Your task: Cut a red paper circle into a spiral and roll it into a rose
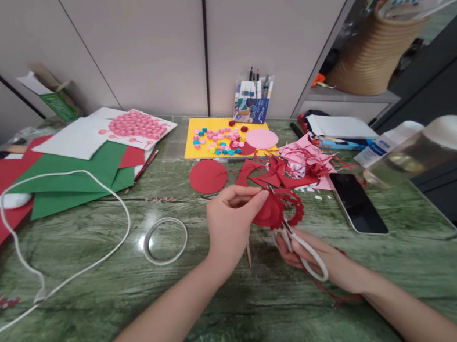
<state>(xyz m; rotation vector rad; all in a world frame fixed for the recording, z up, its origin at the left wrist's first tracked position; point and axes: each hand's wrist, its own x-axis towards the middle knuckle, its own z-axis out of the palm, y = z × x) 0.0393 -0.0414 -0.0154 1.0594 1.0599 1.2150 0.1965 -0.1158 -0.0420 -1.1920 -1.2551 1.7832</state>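
My left hand pinches a red paper piece with a scalloped edge between thumb and fingers. A thin scalloped strip curls off its right side. In my right hand are scissors with white handles, their blades up against the red paper's lower right edge. Beyond my hands lie a whole red paper circle and a heap of red and pink paper scraps. A pointed wooden stick shows just below the held paper.
A tape roll and a white cable lie left on the table. At the right are a phone and a bottle of liquid. Behind, a yellow sheet carries several small coloured balls; green paper is further left.
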